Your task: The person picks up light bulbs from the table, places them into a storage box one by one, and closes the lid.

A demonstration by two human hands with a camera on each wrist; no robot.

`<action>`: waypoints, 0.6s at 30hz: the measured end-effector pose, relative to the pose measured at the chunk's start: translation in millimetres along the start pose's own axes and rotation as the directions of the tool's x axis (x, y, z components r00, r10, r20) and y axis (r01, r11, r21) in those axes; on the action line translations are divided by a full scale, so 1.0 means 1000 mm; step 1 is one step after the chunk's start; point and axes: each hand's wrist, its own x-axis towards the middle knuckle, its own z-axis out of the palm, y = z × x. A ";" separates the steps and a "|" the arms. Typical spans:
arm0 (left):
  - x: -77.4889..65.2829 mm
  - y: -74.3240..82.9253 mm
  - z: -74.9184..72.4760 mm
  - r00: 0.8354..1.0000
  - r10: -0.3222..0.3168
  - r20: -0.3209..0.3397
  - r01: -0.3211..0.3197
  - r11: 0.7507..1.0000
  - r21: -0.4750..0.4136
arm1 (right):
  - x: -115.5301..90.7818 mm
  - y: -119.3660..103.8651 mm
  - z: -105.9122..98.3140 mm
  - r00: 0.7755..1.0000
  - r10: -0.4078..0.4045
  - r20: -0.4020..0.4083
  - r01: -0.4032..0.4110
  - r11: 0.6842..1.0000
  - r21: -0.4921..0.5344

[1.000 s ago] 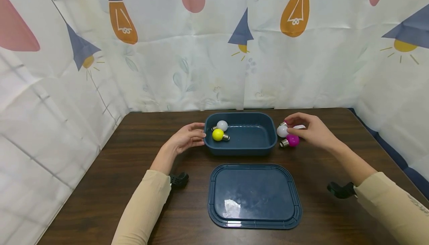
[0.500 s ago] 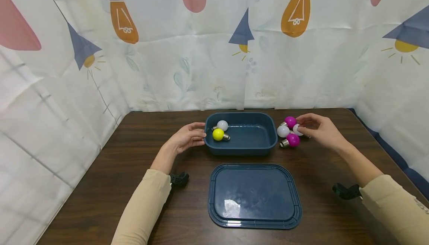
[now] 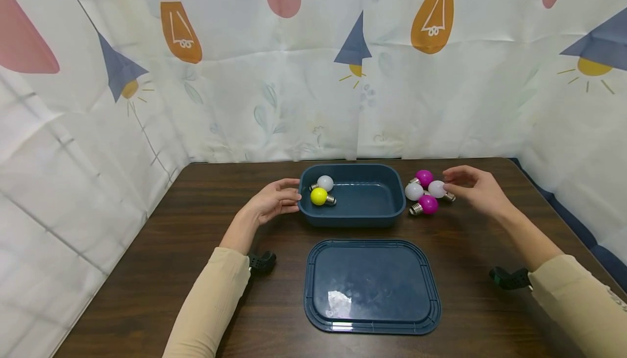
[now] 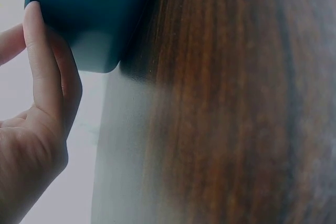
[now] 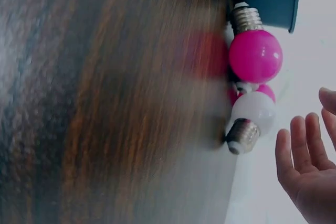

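Observation:
My left hand (image 3: 274,201) touches the left end of the dark blue plastic box (image 3: 350,221), fingertips at its rim. In the left wrist view, fingers (image 4: 44,72) lie against the box's corner. Inside the box are a white light bulb (image 3: 325,183) and a yellow light bulb (image 3: 319,196). Right of the box, two white bulbs (image 3: 413,191) and two magenta bulbs (image 3: 428,204) lie clustered together. My right hand (image 3: 477,188) hovers beside the rightmost white bulb (image 5: 254,109), its fingers loosely bent and holding nothing. The right wrist view shows a gap between them.
A dark blue flat lid or tray (image 3: 372,287) lies in front of the box on the brown wooden table (image 3: 161,271). Behind the table hangs a white printed curtain (image 3: 303,91). A dark camera mount (image 3: 262,261) sits on the left wrist.
My right hand has drawn off to the right, away from the bulb cluster, uncovering a white and a magenta bulb. My left hand and the box have stayed put.

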 end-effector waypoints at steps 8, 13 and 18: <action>0.000 -0.001 0.000 1.000 -0.006 -0.007 0.006 1.000 -0.005 | 0.002 0.009 0.000 0.998 0.059 -0.007 -0.059 0.998 0.029; 0.000 -0.001 0.000 1.000 -0.004 -0.003 0.004 1.000 -0.011 | 0.004 0.014 0.002 0.998 0.063 -0.013 -0.062 0.998 0.020; 0.000 0.000 0.000 1.000 -0.006 -0.004 0.006 1.000 -0.007 | 0.006 0.019 0.004 0.996 0.091 -0.004 -0.091 0.996 0.006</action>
